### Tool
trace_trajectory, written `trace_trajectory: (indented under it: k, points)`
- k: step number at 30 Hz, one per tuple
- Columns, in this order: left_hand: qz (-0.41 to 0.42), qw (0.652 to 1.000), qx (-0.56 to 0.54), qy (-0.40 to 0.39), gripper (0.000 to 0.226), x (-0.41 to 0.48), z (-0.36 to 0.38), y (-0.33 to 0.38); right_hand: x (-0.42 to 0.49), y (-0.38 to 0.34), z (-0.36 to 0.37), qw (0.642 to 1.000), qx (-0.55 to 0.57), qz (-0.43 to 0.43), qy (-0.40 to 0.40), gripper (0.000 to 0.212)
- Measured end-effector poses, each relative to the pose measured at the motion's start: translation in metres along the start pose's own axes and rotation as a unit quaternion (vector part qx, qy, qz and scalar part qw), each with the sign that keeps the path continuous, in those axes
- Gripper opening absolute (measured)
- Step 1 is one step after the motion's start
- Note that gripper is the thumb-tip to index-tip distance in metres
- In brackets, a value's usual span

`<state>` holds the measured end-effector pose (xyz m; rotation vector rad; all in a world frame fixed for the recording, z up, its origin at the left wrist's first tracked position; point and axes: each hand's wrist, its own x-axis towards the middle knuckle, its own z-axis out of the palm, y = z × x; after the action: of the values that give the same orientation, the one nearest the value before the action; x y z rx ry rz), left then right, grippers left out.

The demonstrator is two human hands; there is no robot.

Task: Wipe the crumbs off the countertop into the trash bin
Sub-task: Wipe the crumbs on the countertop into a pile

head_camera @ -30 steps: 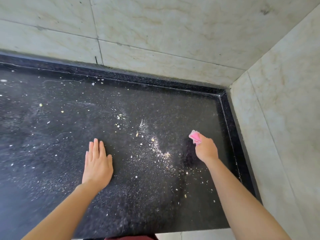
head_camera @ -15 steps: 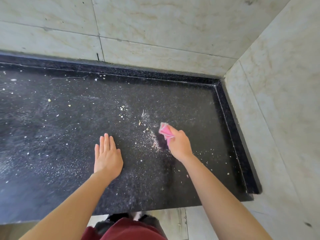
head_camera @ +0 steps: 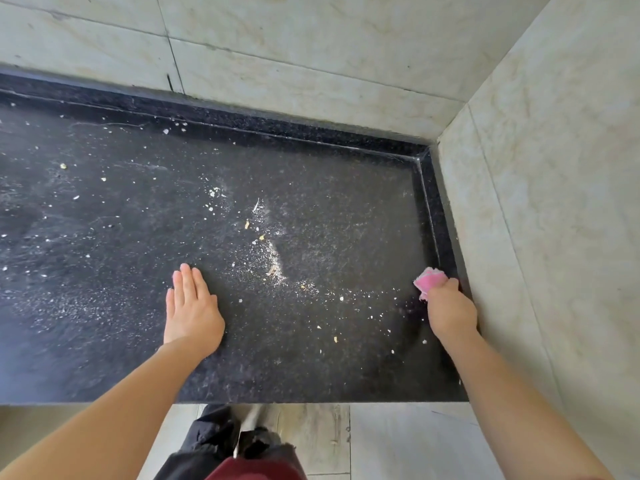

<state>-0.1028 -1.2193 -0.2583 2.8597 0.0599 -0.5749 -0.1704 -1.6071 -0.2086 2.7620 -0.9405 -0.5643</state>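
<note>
Most crumbs (head_camera: 273, 268) unswept on counter (head_camera: 346, 202). Left hand (head_camera: 192, 306) flat, fingers pressed together. Swept crumb line sits just right of its fingertips. Right hand (head_camera: 450, 313) curled round cloth (head_camera: 429, 280), touching right rim. Bin not visible, so task looks barely begun.

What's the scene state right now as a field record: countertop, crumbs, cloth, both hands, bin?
surface: black speckled stone countertop, set in a corner of cream marble-tiled walls
crumbs: pale crumbs scattered widely, densest in a streak between the hands
cloth: crumpled pink cloth, by the raised black rim on the right
left hand: flat on the countertop, fingers straight, holding nothing
right hand: grips the cloth
trash bin: not in view
</note>
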Motion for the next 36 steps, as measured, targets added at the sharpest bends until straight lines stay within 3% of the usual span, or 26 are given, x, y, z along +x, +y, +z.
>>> trace_trajectory:
  k: [3, 6, 9, 12, 15, 17, 20, 21, 23, 27, 30, 33, 36]
  points:
    - [-0.001, 1.000, 0.010, -0.012, 0.058, 0.001, -0.001, -0.001, -0.005, -0.015, 0.006, 0.995, 0.099, 0.030, -0.013, 0.034]
    - [0.000, 0.999, 0.020, -0.029, 0.058, 0.001, -0.003, -0.002, 0.005, -0.005, -0.015, 0.980, 0.188, -0.009, -0.059, 0.018]
    - [-0.001, 0.999, 0.018, -0.031, 0.059, 0.001, -0.004, -0.001, 0.012, 0.019, -0.030, 0.994, 0.092, -0.043, -0.029, 0.021]
    - [-0.004, 0.999, 0.015, -0.029, 0.058, 0.000, -0.004, 0.001, -0.002, 0.017, -0.017, 0.998, -0.016, -0.049, -0.020, 0.041]
    - [-0.004, 0.999, 0.018, -0.031, 0.058, 0.000, -0.004, 0.001, -0.012, -0.005, -0.001, 0.993, 0.101, -0.028, -0.047, 0.033]
    - [-0.006, 0.999, 0.017, -0.034, 0.058, -0.001, -0.006, 0.002, -0.009, -0.013, -0.005, 0.982, 0.170, -0.061, -0.048, 0.020]
    - [-0.008, 0.999, 0.018, -0.042, 0.058, -0.001, -0.007, 0.002, -0.003, -0.004, -0.016, 0.978, 0.175, -0.106, -0.046, 0.019]
    - [-0.009, 0.999, 0.017, -0.044, 0.058, -0.001, -0.007, 0.002, 0.002, 0.003, -0.015, 0.985, 0.142, -0.098, -0.023, 0.020]
    - [-0.012, 0.999, 0.017, -0.046, 0.058, -0.001, -0.008, 0.003, 0.006, 0.013, -0.011, 0.997, 0.069, -0.035, -0.011, 0.043]
    - [-0.016, 0.998, 0.012, -0.052, 0.058, 0.000, -0.009, 0.005, -0.013, -0.017, 0.000, 0.980, 0.195, 0.025, -0.027, 0.048]
    - [-0.019, 0.998, 0.011, -0.056, 0.058, -0.001, -0.011, 0.007, -0.038, -0.062, 0.001, 0.967, 0.249, -0.044, -0.017, 0.051]
    - [-0.020, 0.998, 0.013, -0.062, 0.058, -0.002, -0.015, 0.009, -0.062, -0.106, -0.002, 0.955, 0.261, -0.127, -0.059, 0.048]
    - [-0.021, 0.997, 0.019, -0.067, 0.058, -0.004, -0.018, 0.010, -0.077, -0.123, -0.015, 0.887, 0.377, -0.221, -0.150, 0.056]
